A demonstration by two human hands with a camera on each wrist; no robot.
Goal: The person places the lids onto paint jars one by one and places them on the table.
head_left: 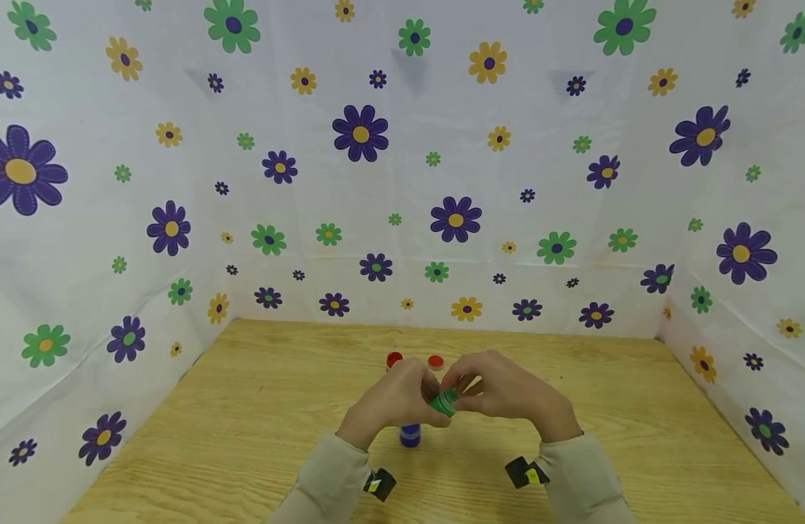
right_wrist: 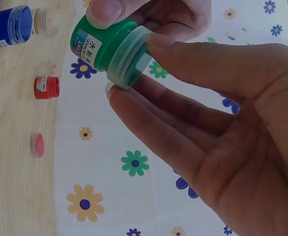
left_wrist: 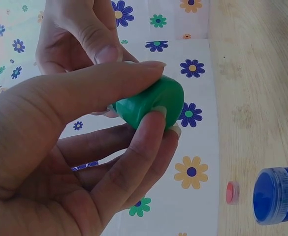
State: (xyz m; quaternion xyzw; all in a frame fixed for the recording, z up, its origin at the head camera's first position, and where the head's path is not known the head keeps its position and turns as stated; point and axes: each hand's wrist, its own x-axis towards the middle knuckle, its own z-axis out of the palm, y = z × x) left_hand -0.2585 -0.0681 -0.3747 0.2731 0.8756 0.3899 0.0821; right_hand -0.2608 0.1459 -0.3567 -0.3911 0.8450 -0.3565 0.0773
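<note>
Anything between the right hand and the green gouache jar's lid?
Nothing visible. The right hand pinches the clear lid directly; the left hand holds the green gouache jar. The red jar and blue jar are on the table, not between them.

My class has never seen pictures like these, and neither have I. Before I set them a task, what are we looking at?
There is no machine here: a person works with two bare hands. The widest picture comes from a camera worn on the head, looking forward and down; the other two come from cameras worn on each wrist.

The left hand holds a green jar by its body, while the right hand pinches the jar's clear lid.

On the wooden table are a blue jar, a small red jar, a red cap and a partly hidden container beside the blue jar. A flowered cloth hangs behind.
</note>
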